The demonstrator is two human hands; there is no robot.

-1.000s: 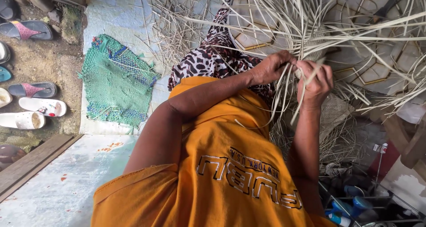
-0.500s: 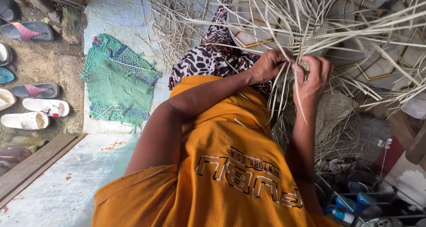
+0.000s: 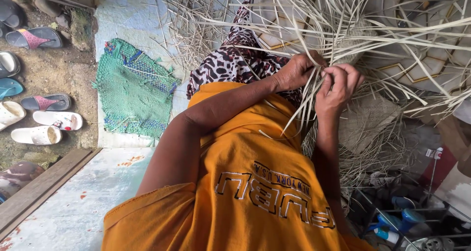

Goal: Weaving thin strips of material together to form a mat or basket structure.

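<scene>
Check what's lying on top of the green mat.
On the green woven mat, only a few loose pale straw strips cross its upper part. Its right edge tucks behind leopard-print fabric, so anything there is hidden.

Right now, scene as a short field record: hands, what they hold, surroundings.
left hand: fingers closed on pale strips
right hand: pinching strips, close beside the left hand
pale strips: long thin flat strands fanning out from the hands, partly woven
clothing: orange shirt, leopard-print cloth over the lap
green mat: on the floor, left of the person
sandals: several pairs on the dirt at the far left
wooden plank: lower left
bottles: lower right, cluttered
</scene>
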